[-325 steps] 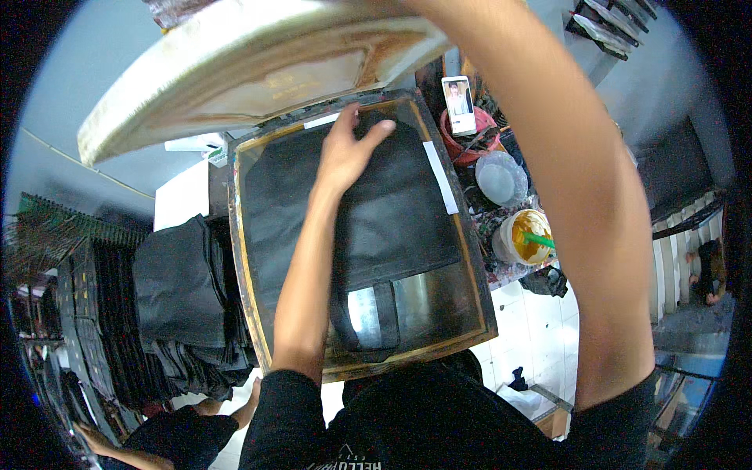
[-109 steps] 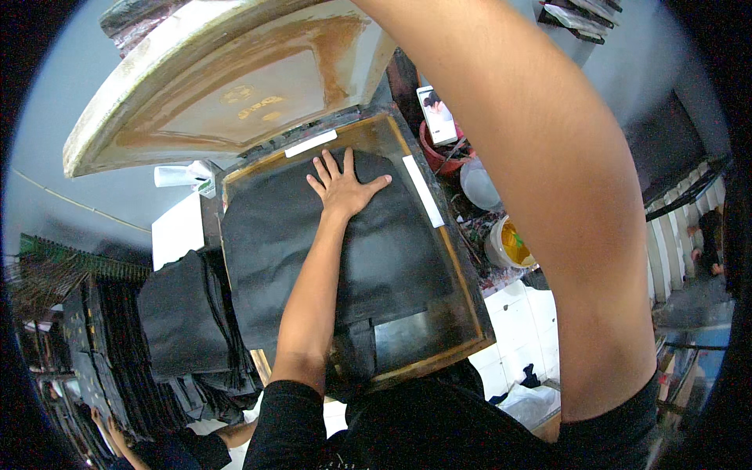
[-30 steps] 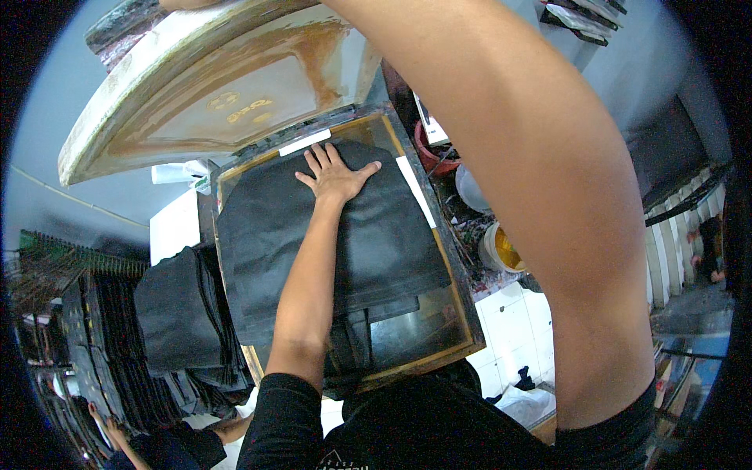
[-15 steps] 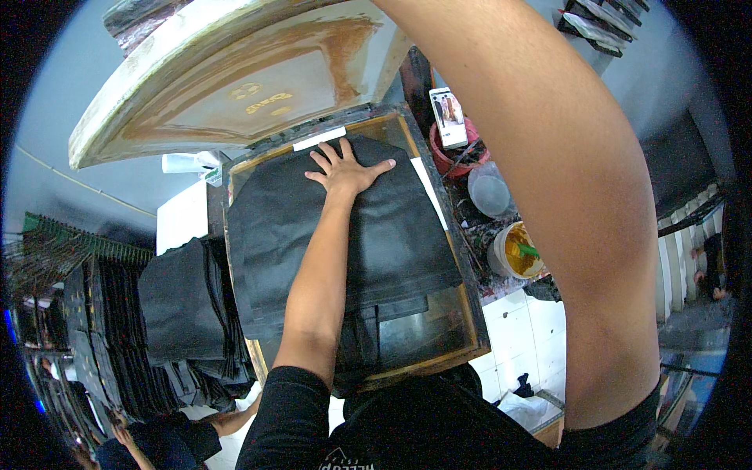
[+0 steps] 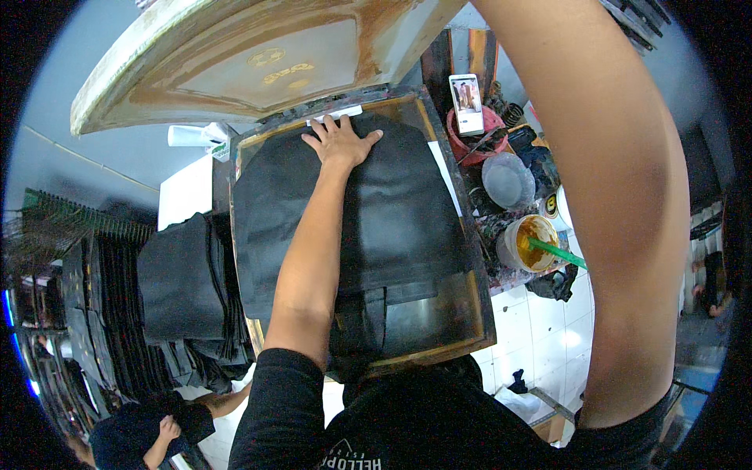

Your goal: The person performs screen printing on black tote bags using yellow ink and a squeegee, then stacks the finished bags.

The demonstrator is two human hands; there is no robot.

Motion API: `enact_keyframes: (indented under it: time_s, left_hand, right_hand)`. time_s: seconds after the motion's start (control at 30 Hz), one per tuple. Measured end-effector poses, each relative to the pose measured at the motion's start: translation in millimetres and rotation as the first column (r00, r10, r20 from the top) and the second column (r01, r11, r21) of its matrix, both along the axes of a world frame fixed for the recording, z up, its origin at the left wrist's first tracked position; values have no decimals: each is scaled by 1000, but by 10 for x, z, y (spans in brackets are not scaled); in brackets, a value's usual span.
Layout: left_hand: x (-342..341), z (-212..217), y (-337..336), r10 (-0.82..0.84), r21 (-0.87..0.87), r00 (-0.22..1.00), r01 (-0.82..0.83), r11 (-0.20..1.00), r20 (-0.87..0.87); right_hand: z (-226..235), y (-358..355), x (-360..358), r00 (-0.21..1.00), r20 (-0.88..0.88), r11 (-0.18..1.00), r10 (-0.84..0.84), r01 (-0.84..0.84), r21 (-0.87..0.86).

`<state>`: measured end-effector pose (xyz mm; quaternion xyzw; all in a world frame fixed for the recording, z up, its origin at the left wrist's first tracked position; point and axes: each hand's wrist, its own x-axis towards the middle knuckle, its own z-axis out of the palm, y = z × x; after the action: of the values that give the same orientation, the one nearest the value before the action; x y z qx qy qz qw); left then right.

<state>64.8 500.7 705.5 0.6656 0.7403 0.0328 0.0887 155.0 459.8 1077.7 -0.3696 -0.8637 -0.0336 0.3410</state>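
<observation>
The left hand lies spread flat on the black bag, at its far edge, under the raised screen frame. The right hand is out of view.

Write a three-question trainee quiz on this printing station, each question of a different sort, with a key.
1. True or false: the left hand lies flat, fingers spread, on the black fabric bag.
2. Multiple choice: the hinged printing screen is (A) lowered onto the bag, (B) raised above the board, (C) lying on the floor.
3. Fill the gap: the tub of yellow-orange ink beside the wooden-framed board has a ___ stick in it.

Key: 1 true; 2 B; 3 green. The right hand is out of view above the picture's top edge; only its arm shows.
</observation>
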Motion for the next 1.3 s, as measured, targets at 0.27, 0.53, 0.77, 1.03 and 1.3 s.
enact_keyframes:
  time_s: [0.27,0.53,0.77,1.03,1.3]
  left_hand:
    - [-54,-155,-89,10,20,1000,-10,1000,13]
    - [-63,-178,-108,12,22,1000,-12,1000,10]
    - [-27,-109,-48,34,-45,997,-31,998,70]
    - [-39,-102,30,37,-97,998,-31,995,60]
    - [-336,338,-365,-131,262,842,-12,965,523]
  right_hand:
    - [14,142,60,997,66,997,48,-52,63]
    - [27,-9,-8,999,21,999,-33,32,16]
    - [49,309,-38,983,177,983,-39,6,184]
    - [18,121,74,998,49,996,24,-28,81]
    - [-44,-300,-30,999,-47,996,-19,15,-87]
